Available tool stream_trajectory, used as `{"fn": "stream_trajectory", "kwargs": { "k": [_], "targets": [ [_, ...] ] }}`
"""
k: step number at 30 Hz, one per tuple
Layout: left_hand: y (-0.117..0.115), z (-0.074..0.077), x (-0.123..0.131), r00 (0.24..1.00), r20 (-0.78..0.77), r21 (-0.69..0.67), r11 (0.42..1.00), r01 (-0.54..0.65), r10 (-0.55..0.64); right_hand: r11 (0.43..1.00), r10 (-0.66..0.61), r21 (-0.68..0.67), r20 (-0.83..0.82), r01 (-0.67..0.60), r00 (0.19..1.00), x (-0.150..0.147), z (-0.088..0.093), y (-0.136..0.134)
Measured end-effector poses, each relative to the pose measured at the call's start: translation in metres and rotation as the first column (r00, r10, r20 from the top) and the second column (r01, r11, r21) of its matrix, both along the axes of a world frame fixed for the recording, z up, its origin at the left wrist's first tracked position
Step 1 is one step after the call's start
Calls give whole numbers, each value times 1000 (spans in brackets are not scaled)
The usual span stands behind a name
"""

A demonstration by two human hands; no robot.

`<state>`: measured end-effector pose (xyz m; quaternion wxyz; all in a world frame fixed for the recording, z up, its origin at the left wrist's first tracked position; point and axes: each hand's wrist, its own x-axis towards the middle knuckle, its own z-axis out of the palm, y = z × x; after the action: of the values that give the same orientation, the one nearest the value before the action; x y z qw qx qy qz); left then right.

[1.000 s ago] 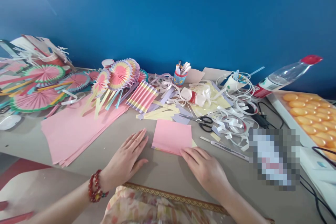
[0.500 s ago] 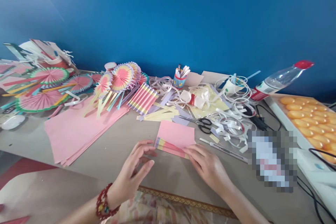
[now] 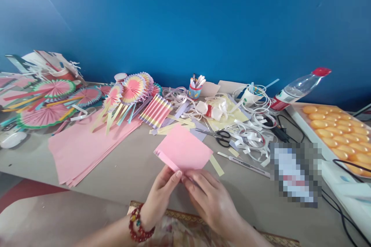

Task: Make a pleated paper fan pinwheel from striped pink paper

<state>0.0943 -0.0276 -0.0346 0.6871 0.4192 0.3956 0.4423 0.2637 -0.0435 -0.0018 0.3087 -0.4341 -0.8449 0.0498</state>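
Both hands pinch the near corner of a folded pink paper sheet (image 3: 182,148), lifted off the grey table (image 3: 130,170). My left hand (image 3: 162,197), with a red bead bracelet on its wrist, grips the paper's lower edge from the left. My right hand (image 3: 208,198) meets it from the right, fingers closed on the same edge. A yellow paper strip (image 3: 216,164) lies under the sheet's right side.
A stack of pink sheets (image 3: 84,146) lies to the left, folded paper fans (image 3: 130,88) behind it. Scissors (image 3: 218,137), a craft knife (image 3: 240,161), white paper strips (image 3: 255,131), a pen cup (image 3: 194,90), a plastic bottle (image 3: 295,88) and an orange tray (image 3: 339,127) crowd the right.
The pink sheet has come up off the table and turned toward me. My two hands moved together and now pinch its near corner; earlier the left lay flat beside it.
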Motion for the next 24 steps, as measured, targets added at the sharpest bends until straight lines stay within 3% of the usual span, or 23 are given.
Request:
{"fn": "stream_trajectory", "kwargs": {
  "k": [2, 4, 5, 6, 7, 8, 10, 12, 15, 20, 24],
  "targets": [
    [4, 3, -2, 979, -198, 163, 986, -18, 51, 1000, 6, 10, 13, -6, 1000, -2, 1, -4],
    [12, 11, -10, 901, -421, 422, 902, 93, 104, 999, 17, 49, 3, -18, 1000, 2, 4, -8],
    [17, 17, -14, 841, -521, 557, 805, 204, 148, 996, 5, 89, -15, -4, 1000, 6, 7, -10],
    [23, 24, -18, 782, -574, 686, 663, 298, 242, 989, -24, 145, -32, 28, 999, 10, 10, -12],
    [29, 31, -21, 715, -621, 735, 553, 392, 319, 974, -65, 214, -46, 73, 997, 13, 13, -14],
    [35, 38, -23, 626, -686, 718, 486, 498, 371, 949, -106, 292, -53, 117, 993, 15, 16, -15],
    [44, 48, -22, 428, -755, 640, 413, 648, 497, 896, -170, 412, -22, 164, 985, 17, 22, -15],
    [49, 53, -18, 268, -781, 533, 378, 757, 564, 888, -216, 428, 62, 169, 974, 15, 24, -11],
    [50, 50, -13, 158, -796, 416, 339, 843, 584, 930, -256, 313, 167, 195, 952, 13, 18, -3],
    [47, 43, -10, 112, -819, 355, 344, 870, 562, 977, -176, 164, 247, 138, 953, 12, 6, 2],
    [50, 44, -6, 127, -840, 337, 325, 884, 527, 972, -176, 200, 273, 123, 946, 12, 3, 7]
  ]
}}
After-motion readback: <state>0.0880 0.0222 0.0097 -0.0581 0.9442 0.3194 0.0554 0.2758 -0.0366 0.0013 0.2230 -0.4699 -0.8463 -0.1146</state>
